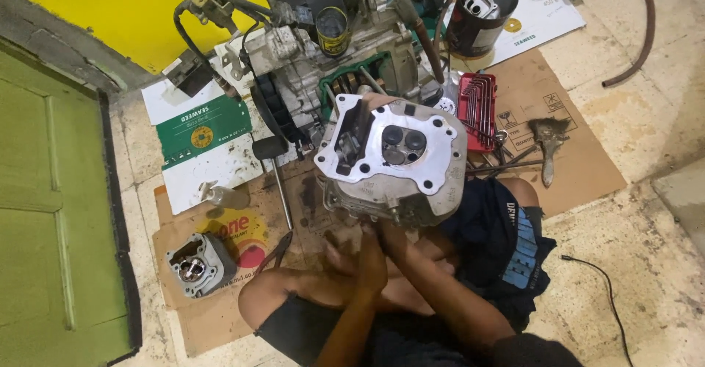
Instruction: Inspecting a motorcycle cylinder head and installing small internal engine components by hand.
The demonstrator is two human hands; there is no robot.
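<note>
- Head view, looking down past my knees at a cardboard-covered floor (580,161).
- Cylinder head (393,157): grey cast metal, held up close to the camera with its white-faced underside toward me; two dark round valve faces sit side by side in the middle, and a dark rectangular opening lies to their left.
- Left hand (367,253): under the near edge of the cylinder head, fingers pointing up and touching its lower side; how far the fingers close around it I cannot tell, since the casting hides them.
- Right hand (393,231): beside the left, also under the casting and against its underside; its grip is hidden as well, so I cannot tell how open it is.
- Engine block (323,66): on the floor just behind the cylinder head, with black hoses and wiring over it and a green gasket edge showing.
- Cylinder barrel (198,264): small, grey, finned, standing on the cardboard to my left, well apart from both hands.
- Pliers (277,249): dark-handled, lying near my left knee.
- Red hex-key holder (479,110): to the right of the cylinder head, keys in a row.
- Paintbrush (549,143): dirty, lying on the cardboard further right.
- Black can (481,14): open-topped, beyond the hex keys, with a metal part inside.
- Black cable (598,282): loose on the tiles at my right.
</note>
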